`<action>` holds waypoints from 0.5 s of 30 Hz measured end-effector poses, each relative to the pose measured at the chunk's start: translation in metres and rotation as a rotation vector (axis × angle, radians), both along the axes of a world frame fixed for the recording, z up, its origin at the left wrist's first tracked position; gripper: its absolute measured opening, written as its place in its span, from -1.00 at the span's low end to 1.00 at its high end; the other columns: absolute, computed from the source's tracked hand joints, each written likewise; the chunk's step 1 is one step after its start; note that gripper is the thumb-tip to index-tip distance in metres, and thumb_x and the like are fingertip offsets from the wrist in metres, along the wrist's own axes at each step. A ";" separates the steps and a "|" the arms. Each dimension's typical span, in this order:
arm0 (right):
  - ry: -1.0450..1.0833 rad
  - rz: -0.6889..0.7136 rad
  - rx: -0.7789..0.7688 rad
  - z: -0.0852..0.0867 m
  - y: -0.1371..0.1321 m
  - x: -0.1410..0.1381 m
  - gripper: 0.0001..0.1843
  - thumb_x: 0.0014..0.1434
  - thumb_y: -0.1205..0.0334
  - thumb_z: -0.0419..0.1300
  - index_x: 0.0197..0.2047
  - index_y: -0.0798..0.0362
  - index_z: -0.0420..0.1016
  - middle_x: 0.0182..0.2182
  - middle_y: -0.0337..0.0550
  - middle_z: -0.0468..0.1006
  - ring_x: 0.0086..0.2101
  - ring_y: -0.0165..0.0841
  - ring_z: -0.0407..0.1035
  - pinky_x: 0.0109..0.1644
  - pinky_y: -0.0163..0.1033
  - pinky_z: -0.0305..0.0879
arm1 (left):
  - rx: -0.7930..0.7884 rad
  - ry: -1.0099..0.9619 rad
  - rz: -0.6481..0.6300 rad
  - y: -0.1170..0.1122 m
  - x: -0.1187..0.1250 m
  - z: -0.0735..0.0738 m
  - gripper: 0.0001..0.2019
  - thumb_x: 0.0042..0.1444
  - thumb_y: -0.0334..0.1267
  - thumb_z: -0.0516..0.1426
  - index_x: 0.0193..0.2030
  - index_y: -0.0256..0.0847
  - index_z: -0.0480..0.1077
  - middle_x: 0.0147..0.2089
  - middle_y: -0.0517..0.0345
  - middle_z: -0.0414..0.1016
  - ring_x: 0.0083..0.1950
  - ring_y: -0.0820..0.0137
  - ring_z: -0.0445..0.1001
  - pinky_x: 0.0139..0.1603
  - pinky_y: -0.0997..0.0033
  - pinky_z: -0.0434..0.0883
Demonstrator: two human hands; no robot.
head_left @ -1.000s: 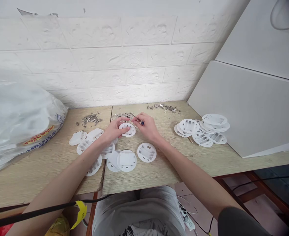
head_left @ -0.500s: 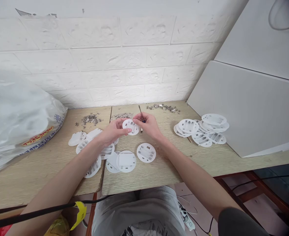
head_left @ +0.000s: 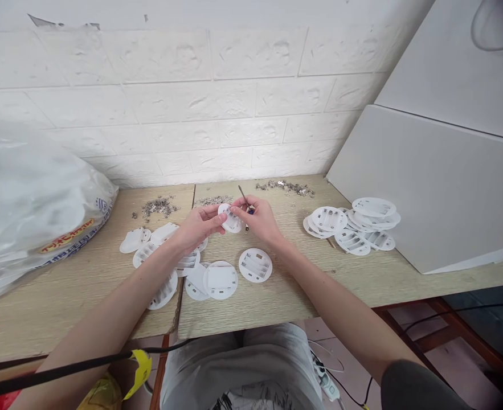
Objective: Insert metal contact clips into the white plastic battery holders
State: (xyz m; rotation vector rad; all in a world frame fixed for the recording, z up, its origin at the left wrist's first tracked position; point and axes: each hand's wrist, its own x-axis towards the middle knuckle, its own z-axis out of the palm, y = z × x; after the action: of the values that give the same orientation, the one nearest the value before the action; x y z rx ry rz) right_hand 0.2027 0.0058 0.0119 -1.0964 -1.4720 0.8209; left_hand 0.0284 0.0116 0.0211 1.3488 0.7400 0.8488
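Note:
My left hand pinches a round white plastic battery holder and holds it tilted just above the wooden table. Touching the holder's right edge, my right hand is closed on a thin metal tool with a dark handle that points up and away. Below the hands lie more white round holders, one with its battery slots facing up.
A pile of finished white holders sits at the right beside a big white box. Small heaps of metal bits lie along the wall. A large plastic bag fills the left. A black cable crosses below.
Both hands lifted the holder off the table and tilted it more upright. The tool swung from lying leftward to pointing up and back.

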 end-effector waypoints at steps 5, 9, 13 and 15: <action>-0.064 -0.041 -0.019 -0.002 0.001 0.001 -0.77 0.03 0.08 0.21 -0.41 0.09 0.43 -0.49 -0.23 0.44 -0.47 -0.45 0.24 -0.40 -0.32 0.19 | 0.016 -0.030 -0.002 0.000 0.001 0.001 -0.63 0.01 -0.07 0.26 -0.08 -0.23 0.52 -0.12 -0.02 0.53 -0.20 0.39 0.43 -0.28 0.45 0.37; -0.041 -0.016 -0.023 -0.001 0.001 0.001 -0.76 0.03 0.07 0.20 -0.42 0.10 0.42 -0.49 -0.23 0.45 -0.48 -0.45 0.23 -0.40 -0.32 0.19 | 0.019 -0.013 0.007 0.000 0.001 -0.001 -0.61 0.02 -0.02 0.24 -0.10 -0.25 0.51 -0.14 -0.03 0.53 -0.20 0.38 0.43 -0.28 0.46 0.37; -0.080 -0.017 -0.012 -0.001 0.000 0.000 -0.78 0.05 0.09 0.19 -0.43 0.09 0.41 -0.50 -0.24 0.44 -0.48 -0.45 0.25 -0.40 -0.32 0.19 | 0.029 -0.008 0.003 0.000 0.002 -0.003 -0.59 0.03 0.04 0.22 -0.13 -0.27 0.51 -0.18 -0.02 0.52 -0.21 0.37 0.43 -0.28 0.44 0.38; -0.116 -0.018 -0.010 -0.001 -0.001 0.000 -0.80 0.06 0.12 0.18 -0.43 0.09 0.41 -0.51 -0.24 0.44 -0.49 -0.45 0.25 -0.40 -0.32 0.18 | 0.040 0.006 0.009 0.000 0.003 -0.003 -0.58 0.03 0.06 0.21 -0.14 -0.27 0.51 -0.21 -0.01 0.52 -0.23 0.38 0.43 -0.28 0.43 0.38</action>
State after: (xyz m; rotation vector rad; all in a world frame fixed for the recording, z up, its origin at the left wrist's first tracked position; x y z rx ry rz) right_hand 0.2022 0.0050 0.0110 -1.1800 -1.5539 0.7639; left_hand 0.0309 0.0113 0.0185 1.3852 0.7372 0.8709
